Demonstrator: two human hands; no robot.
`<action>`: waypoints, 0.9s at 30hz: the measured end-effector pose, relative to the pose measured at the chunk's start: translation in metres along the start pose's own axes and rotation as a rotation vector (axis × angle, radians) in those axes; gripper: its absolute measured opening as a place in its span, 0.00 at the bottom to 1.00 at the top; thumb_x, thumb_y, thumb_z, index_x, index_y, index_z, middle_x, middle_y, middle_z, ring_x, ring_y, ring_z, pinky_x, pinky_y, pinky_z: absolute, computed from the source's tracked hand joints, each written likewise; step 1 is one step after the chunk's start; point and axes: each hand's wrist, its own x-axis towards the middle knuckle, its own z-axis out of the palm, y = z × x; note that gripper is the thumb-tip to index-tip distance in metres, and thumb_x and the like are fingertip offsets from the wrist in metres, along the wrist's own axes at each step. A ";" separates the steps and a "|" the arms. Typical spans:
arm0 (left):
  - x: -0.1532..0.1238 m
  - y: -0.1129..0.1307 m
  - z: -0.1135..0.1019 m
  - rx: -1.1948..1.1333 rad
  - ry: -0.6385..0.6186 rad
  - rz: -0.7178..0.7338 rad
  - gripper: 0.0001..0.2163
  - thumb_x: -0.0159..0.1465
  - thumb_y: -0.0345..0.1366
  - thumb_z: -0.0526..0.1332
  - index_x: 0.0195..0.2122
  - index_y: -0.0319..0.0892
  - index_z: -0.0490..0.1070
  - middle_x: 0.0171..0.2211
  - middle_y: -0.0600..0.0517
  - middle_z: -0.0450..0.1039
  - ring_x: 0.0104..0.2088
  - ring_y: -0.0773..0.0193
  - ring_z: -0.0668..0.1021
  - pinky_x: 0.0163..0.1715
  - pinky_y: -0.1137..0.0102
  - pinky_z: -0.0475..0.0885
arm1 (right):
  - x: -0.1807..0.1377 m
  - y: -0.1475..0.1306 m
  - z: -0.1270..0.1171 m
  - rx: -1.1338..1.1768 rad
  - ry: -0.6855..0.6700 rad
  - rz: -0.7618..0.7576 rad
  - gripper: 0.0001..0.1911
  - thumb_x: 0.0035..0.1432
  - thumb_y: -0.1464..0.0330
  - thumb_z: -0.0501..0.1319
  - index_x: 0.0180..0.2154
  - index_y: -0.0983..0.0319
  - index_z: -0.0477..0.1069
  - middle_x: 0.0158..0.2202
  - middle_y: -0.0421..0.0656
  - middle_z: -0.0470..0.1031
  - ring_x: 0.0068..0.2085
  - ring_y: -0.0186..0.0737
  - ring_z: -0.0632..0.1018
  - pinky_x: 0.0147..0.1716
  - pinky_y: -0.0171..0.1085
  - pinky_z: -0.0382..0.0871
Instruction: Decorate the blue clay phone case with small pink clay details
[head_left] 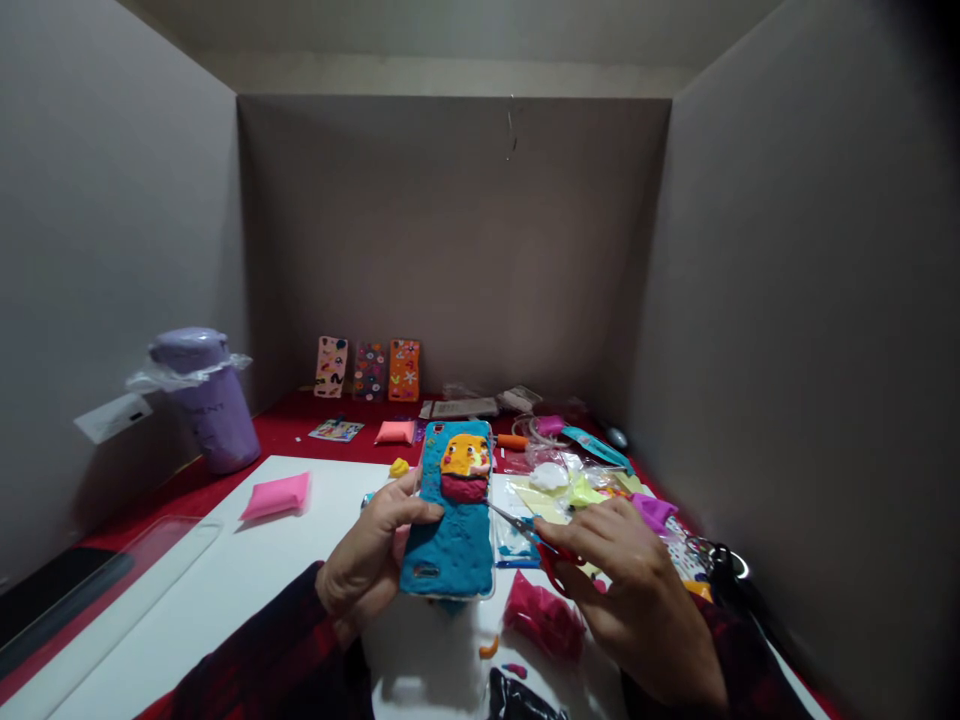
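Note:
My left hand (379, 545) grips a phone case (450, 545) by its left edge, thumb on the front. Blue clay covers the case, and on it sits a yellow-orange clay face (466, 456) with a dark red clay piece (463, 488) below. In my right hand (626, 575) is a pair of scissors (541, 545) with red and blue handles. Their tips point left and lie close to the case's right edge by the red clay; whether they touch it I cannot tell. Under my hands lies a bag of crimson clay (544, 615).
A purple bottle (214, 400) stands at left, near a pink clay packet (277, 496). Three decorated phone cases (369, 371) lean at the back. Clay bits, plastic bags and a white clay lump (549, 476) crowd the right side. Grey walls enclose the table.

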 end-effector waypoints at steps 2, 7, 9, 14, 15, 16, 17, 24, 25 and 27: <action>0.000 -0.001 -0.001 -0.010 -0.012 0.004 0.23 0.52 0.24 0.59 0.51 0.38 0.67 0.39 0.42 0.76 0.31 0.57 0.79 0.28 0.67 0.74 | 0.000 0.000 0.000 -0.010 -0.009 0.008 0.09 0.55 0.74 0.59 0.37 0.58 0.74 0.25 0.40 0.72 0.29 0.39 0.69 0.31 0.39 0.57; -0.001 -0.001 -0.001 -0.033 -0.029 0.011 0.22 0.53 0.23 0.58 0.50 0.38 0.68 0.38 0.43 0.76 0.30 0.59 0.78 0.28 0.67 0.74 | 0.000 -0.001 -0.001 -0.039 -0.025 0.031 0.08 0.54 0.72 0.60 0.37 0.58 0.74 0.27 0.40 0.73 0.30 0.40 0.71 0.33 0.40 0.58; -0.001 -0.001 -0.001 -0.026 -0.012 0.006 0.22 0.53 0.23 0.58 0.50 0.38 0.68 0.38 0.43 0.76 0.28 0.60 0.78 0.27 0.68 0.73 | 0.000 0.000 -0.001 -0.055 -0.025 0.038 0.08 0.54 0.72 0.60 0.37 0.58 0.74 0.27 0.40 0.73 0.31 0.40 0.71 0.34 0.40 0.58; -0.001 -0.001 -0.001 -0.007 -0.014 0.015 0.22 0.53 0.23 0.58 0.51 0.39 0.67 0.37 0.44 0.76 0.27 0.61 0.77 0.27 0.68 0.73 | 0.001 -0.002 -0.001 -0.063 -0.039 0.050 0.08 0.54 0.72 0.60 0.37 0.58 0.74 0.27 0.40 0.73 0.31 0.41 0.70 0.34 0.41 0.57; -0.001 -0.001 -0.001 -0.004 -0.012 0.016 0.23 0.53 0.23 0.58 0.51 0.39 0.67 0.37 0.44 0.76 0.28 0.61 0.77 0.27 0.68 0.73 | 0.001 -0.002 -0.001 -0.060 -0.040 0.049 0.08 0.54 0.72 0.60 0.37 0.58 0.74 0.27 0.40 0.73 0.31 0.41 0.70 0.34 0.41 0.57; -0.001 -0.001 -0.001 -0.002 -0.012 0.015 0.23 0.53 0.23 0.58 0.51 0.39 0.67 0.37 0.45 0.76 0.28 0.61 0.77 0.28 0.67 0.73 | 0.002 -0.002 -0.001 -0.056 -0.038 0.046 0.08 0.54 0.72 0.60 0.38 0.58 0.74 0.27 0.40 0.73 0.31 0.41 0.70 0.34 0.41 0.57; -0.001 -0.001 -0.002 -0.005 -0.018 0.014 0.23 0.53 0.23 0.58 0.51 0.39 0.68 0.37 0.45 0.77 0.29 0.61 0.78 0.29 0.67 0.73 | 0.002 -0.003 -0.001 -0.052 -0.036 0.043 0.08 0.54 0.72 0.60 0.38 0.58 0.74 0.27 0.40 0.73 0.31 0.41 0.70 0.34 0.41 0.56; 0.001 -0.002 -0.003 -0.030 -0.056 0.015 0.22 0.52 0.24 0.60 0.50 0.39 0.69 0.38 0.44 0.77 0.32 0.58 0.78 0.29 0.69 0.73 | 0.001 -0.001 0.000 -0.052 -0.042 0.031 0.08 0.55 0.72 0.59 0.38 0.58 0.74 0.27 0.41 0.72 0.30 0.41 0.69 0.33 0.41 0.56; 0.001 -0.002 -0.003 -0.030 -0.059 0.013 0.22 0.52 0.24 0.60 0.50 0.39 0.69 0.38 0.44 0.77 0.32 0.58 0.78 0.29 0.69 0.72 | 0.001 -0.001 0.000 -0.051 -0.042 0.030 0.08 0.55 0.72 0.59 0.38 0.58 0.74 0.27 0.41 0.72 0.30 0.41 0.69 0.34 0.41 0.56; 0.001 -0.002 -0.003 -0.033 -0.065 0.016 0.22 0.52 0.24 0.60 0.50 0.39 0.69 0.38 0.44 0.76 0.33 0.58 0.78 0.29 0.69 0.72 | 0.001 -0.002 0.000 -0.052 -0.040 0.034 0.08 0.55 0.72 0.60 0.38 0.58 0.74 0.27 0.42 0.72 0.31 0.42 0.69 0.34 0.41 0.56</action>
